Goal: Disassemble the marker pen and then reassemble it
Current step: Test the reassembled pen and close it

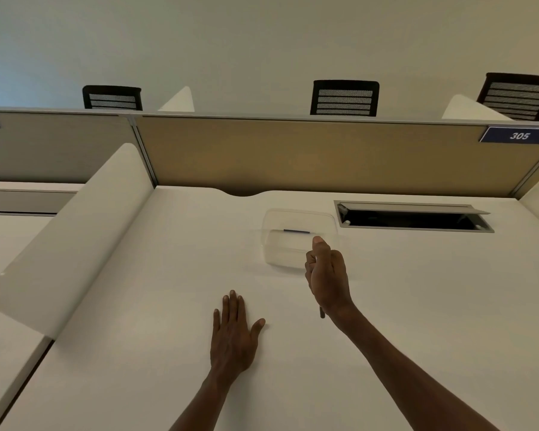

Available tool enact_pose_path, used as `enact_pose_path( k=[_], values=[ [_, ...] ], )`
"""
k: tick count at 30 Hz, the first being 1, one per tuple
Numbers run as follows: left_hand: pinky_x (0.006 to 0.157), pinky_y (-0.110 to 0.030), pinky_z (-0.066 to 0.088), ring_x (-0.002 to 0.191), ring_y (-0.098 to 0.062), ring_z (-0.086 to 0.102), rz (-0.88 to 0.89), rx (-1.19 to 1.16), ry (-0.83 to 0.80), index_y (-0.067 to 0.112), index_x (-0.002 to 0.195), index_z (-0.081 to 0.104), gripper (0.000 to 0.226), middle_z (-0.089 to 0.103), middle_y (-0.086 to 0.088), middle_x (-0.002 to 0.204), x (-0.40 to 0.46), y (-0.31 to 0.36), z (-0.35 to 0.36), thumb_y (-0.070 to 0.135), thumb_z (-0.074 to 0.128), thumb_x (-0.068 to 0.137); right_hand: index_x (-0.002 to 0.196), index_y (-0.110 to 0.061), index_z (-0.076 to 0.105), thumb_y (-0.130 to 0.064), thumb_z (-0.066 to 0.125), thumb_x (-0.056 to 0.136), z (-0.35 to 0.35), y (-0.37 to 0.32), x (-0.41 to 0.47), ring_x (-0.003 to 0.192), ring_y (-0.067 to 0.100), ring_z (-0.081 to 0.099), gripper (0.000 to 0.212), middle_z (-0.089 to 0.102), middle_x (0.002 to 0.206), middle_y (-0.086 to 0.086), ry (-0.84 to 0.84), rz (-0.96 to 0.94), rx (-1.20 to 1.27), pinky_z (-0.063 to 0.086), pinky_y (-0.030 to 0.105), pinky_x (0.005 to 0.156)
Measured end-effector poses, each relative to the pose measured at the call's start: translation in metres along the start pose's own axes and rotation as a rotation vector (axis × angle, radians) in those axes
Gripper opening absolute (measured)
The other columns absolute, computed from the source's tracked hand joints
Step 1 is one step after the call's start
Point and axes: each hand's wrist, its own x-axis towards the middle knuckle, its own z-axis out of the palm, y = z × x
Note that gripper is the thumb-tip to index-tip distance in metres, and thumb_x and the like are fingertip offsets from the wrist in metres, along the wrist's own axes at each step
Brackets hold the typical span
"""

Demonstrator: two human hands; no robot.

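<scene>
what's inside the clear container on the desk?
One thin dark bar-shaped piece shows through the clear container, toward its back. The rest looks bare. The right hand, closed around a dark object, covers the container's near right corner, so that part is hidden.

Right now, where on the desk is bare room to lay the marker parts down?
Bare desk between the left hand and the curved divider; also right of the right hand, below the cable hatch. Tightest around the clear tray.

A blue plate (pixel 517 135) on the partition (pixel 308 154) reads "305".
</scene>
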Motion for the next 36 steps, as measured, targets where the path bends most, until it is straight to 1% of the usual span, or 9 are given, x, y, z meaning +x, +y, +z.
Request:
enact_pose_path(
  k=[3,8,11,16,18,20,23,30,36],
  values=[
    [0.121,-0.037,-0.008,0.147,-0.015,-0.021,-0.002,-0.005,0.006,0.015,0.151,-0.012,0.091,-0.02,-0.001,0.16,0.0,0.0008,-0.0005,0.074,-0.007,0.082,0.045,-0.025,0.017,-0.04,0.03,0.091,0.0008,0.0017,0.0,0.044,0.011,0.013,0.05,0.016,0.042,-0.011,0.012,-0.016,-0.035,0.014,0.025,0.045],
    [0.121,-0.037,-0.007,0.147,-0.015,-0.02,-0.002,-0.023,0.014,0.014,0.153,-0.009,0.095,-0.019,-0.001,0.16,-0.0005,0.0012,-0.0007,0.075,-0.009,0.08,0.048,-0.024,0.015,-0.049,0.029,0.086,0.002,0.0055,-0.0012,0.045,0.012,0.013,0.047,0.015,0.043,-0.009,0.02,-0.045,-0.059,0.014,0.027,0.046],
    [0.121,-0.036,-0.007,0.147,-0.015,-0.019,-0.002,-0.024,0.017,0.014,0.153,-0.008,0.095,-0.018,-0.001,0.161,-0.0009,0.001,-0.0009,0.076,-0.01,0.08,0.049,-0.024,0.015,-0.044,0.03,0.088,0.0026,0.0057,-0.0004,0.044,0.012,0.013,0.047,0.016,0.043,-0.01,0.025,-0.035,-0.05,0.014,0.026,0.046],
    [0.121,-0.036,-0.007,0.148,-0.015,-0.018,-0.006,-0.019,0.014,0.014,0.153,-0.006,0.091,-0.016,-0.001,0.161,0.0,0.0008,-0.0006,0.073,-0.001,0.085,0.046,-0.025,0.017,-0.037,0.029,0.091,0.0026,0.0074,0.0004,0.044,0.012,0.013,0.048,0.017,0.042,-0.011,0.024,-0.012,-0.028,0.014,0.029,0.047],
    [0.121,-0.036,-0.007,0.148,-0.015,-0.018,-0.01,-0.012,0.012,0.014,0.153,-0.006,0.09,-0.017,-0.001,0.161,0.0003,0.0008,-0.0003,0.073,0.0,0.085,0.045,-0.025,0.018,-0.041,0.031,0.09,0.0017,0.0091,0.0008,0.044,0.012,0.013,0.05,0.017,0.043,-0.01,0.03,0.033,0.016,0.013,0.026,0.046],
    [0.121,-0.036,-0.008,0.147,-0.014,-0.019,-0.015,-0.006,0.007,0.014,0.153,-0.007,0.09,-0.018,0.0,0.161,0.0006,0.0015,-0.0005,0.072,0.0,0.085,0.046,-0.024,0.019,-0.051,0.032,0.088,-0.0003,0.0093,0.0009,0.042,0.011,0.013,0.052,0.017,0.043,-0.008,0.038,0.09,0.053,0.014,0.021,0.042],
    [0.12,-0.036,-0.008,0.147,-0.014,-0.02,-0.009,-0.002,0.006,0.014,0.153,-0.008,0.088,-0.019,0.0,0.161,0.0001,0.0015,-0.0009,0.071,0.002,0.086,0.041,-0.024,0.021,-0.058,0.03,0.09,-0.002,0.0071,0.0012,0.038,0.009,0.016,0.06,0.02,0.039,-0.01,0.031,0.093,0.011,0.015,0.019,0.039],
    [0.121,-0.036,-0.007,0.147,-0.014,-0.02,-0.011,-0.014,0.003,0.014,0.152,-0.01,0.091,-0.019,0.0,0.16,0.0001,0.0014,-0.0007,0.073,-0.001,0.083,0.049,-0.024,0.018,-0.042,0.032,0.088,-0.0017,0.0071,0.0015,0.041,0.009,0.013,0.046,0.017,0.046,-0.006,0.018,0.099,0.068,0.014,0.019,0.039],
    [0.12,-0.036,-0.009,0.147,-0.015,-0.019,-0.007,-0.005,0.006,0.014,0.152,-0.01,0.09,-0.018,-0.001,0.16,0.0004,0.0002,0.0004,0.073,-0.003,0.084,0.051,-0.025,0.017,-0.037,0.029,0.087,-0.0008,0.0105,-0.0004,0.043,0.011,0.012,0.04,0.016,0.044,-0.008,0.014,0.083,0.047,0.014,0.02,0.04]
  ],
)
